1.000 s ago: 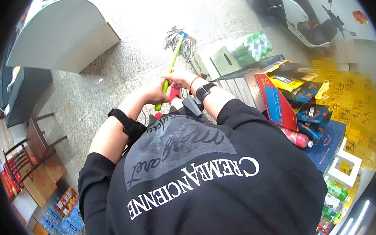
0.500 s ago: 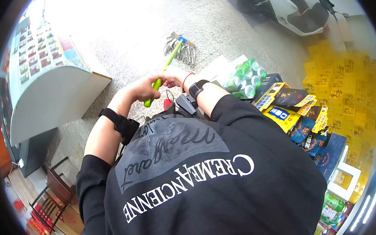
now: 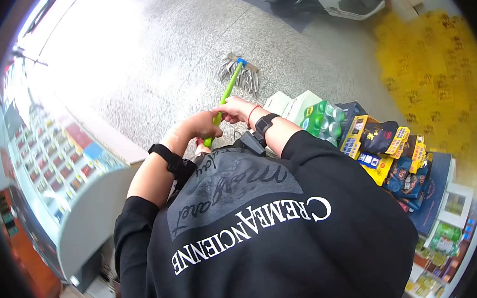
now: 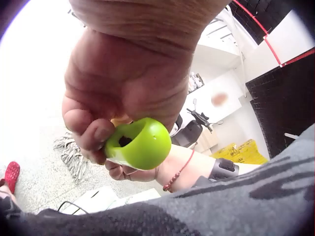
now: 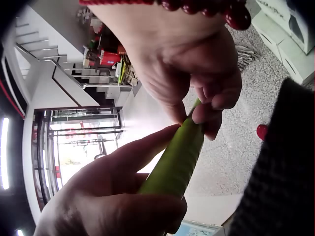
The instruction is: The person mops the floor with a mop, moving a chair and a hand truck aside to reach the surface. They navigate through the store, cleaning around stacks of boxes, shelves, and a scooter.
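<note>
Both my left hand (image 3: 201, 125) and right hand (image 3: 238, 109) are gripping the green mop handle (image 3: 231, 85), the right nearer the mop head (image 3: 250, 81), which is resting on the floor (image 3: 304, 63) beyond them; I'm favouring even pressure and a steady handle angle.

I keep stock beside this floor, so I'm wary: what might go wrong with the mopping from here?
A wide swing to the person's right might knock the mop head into the white boxes or green bottles. The right hand seems to hold the handle mainly with its fingers, so a hard push could slip.
</note>
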### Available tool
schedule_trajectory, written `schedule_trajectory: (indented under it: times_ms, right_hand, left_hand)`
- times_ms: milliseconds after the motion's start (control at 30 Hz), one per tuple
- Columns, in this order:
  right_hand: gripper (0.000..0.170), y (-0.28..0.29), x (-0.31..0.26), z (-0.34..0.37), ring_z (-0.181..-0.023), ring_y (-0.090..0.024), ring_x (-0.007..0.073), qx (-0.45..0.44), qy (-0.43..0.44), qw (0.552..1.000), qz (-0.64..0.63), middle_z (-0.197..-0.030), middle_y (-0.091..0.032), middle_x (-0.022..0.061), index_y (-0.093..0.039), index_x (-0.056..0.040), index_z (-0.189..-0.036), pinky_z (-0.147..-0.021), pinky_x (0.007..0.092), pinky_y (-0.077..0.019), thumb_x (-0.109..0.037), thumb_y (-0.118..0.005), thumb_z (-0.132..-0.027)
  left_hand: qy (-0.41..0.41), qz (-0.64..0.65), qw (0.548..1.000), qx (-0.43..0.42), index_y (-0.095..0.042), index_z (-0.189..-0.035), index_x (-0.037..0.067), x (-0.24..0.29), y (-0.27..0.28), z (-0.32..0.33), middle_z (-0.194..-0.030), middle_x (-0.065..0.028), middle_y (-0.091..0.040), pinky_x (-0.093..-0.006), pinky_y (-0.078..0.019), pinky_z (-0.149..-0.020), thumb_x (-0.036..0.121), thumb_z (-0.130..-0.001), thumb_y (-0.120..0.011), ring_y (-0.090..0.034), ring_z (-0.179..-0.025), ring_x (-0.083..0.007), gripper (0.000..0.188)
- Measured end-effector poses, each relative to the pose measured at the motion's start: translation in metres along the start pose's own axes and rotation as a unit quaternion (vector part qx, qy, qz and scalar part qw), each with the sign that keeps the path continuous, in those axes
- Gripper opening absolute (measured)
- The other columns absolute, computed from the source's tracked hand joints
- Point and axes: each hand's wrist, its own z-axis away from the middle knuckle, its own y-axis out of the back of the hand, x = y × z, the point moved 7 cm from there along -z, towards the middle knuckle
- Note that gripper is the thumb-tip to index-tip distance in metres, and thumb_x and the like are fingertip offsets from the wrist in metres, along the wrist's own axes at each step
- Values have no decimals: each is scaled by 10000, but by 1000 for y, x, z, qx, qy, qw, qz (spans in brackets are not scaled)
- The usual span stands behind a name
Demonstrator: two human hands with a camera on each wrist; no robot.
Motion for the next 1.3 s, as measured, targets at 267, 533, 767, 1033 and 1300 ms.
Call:
schedule_trajectory:
  times_ms: [267, 533, 767, 1033, 1300]
  right_hand:
    - [237, 36, -81, -63, -481, -472, 80, 29, -5, 996, -87, -619, -533, 16, -557, -74, -856, -427, 214, -402, -293, -608, -779]
    - [249, 83, -100, -68, -465, -449, 106, 130, 5, 975, -181, -606, -473, 12, -489, -76, -823, -421, 241, -389, -278, -625, -770]
    - [234, 127, -108, -81, -509, -514, 120, 177, 3, 957, -230, -656, -539, 46, -507, -77, -867, -437, 263, -421, -265, -615, -779]
    - [212, 208, -150, -117, -496, -501, 121, 133, 55, 938, -316, -650, -566, 51, -573, -46, -814, -432, 234, -383, -240, -636, -757]
    - [174, 349, -193, -133, -485, -523, 120, 192, 100, 924, -315, -615, -574, 54, -624, -42, -763, -392, 251, -363, -216, -620, -756]
  left_hand:
    - [-43, -49, 993, -99, -480, -1034, 10, -2, 113, -63, -652, -110, -561, -299, -432, -427, 219, -617, -627, -546, -500, -195, 490]
    - [-177, -131, 963, -153, -536, -806, -18, 32, 136, -120, -551, -112, -538, -297, -406, -386, 231, -645, -600, -527, -431, -194, 304]
    - [-144, -179, 940, -253, -423, -1181, 47, 90, 172, -128, -948, -160, -579, -335, -438, -753, 197, -633, -622, -562, -889, -268, 602]
    - [-130, -232, 938, -222, -395, -1247, 82, 103, 225, -232, -925, -151, -593, -324, -447, -734, 160, -650, -630, -577, -847, -237, 646]
    - [-115, -276, 916, -266, -360, -1291, 92, 213, 284, -328, -850, -124, -601, -295, -449, -683, 144, -661, -644, -565, -755, -184, 694]
